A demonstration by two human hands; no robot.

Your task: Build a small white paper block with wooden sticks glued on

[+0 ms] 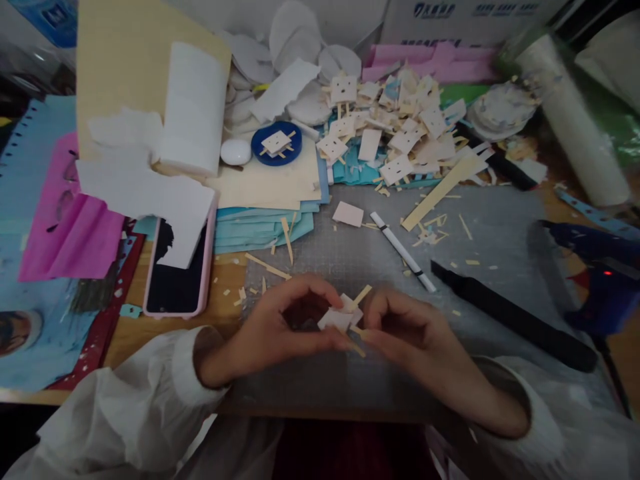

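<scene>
My left hand [273,327] pinches a small white paper piece [336,319] between thumb and fingers, above the grey cutting mat [330,253]. Narrow cream paper strips [363,295] stick out from the piece's right side. My right hand [417,333] is closed at that side, its thumb and finger on one of the short strips. Beyond my hands lie a loose pale paper square [349,214] and a black-and-white pen [403,251]. A black utility knife [515,313] rests to the right of my right hand.
A pile of small paper figures with drawn faces [397,170] spreads at the back. A blue glue gun [600,267] with a red light stands at right. At left are a phone [180,293] under torn white paper [150,190] and a blue lid [295,141] holding one figure.
</scene>
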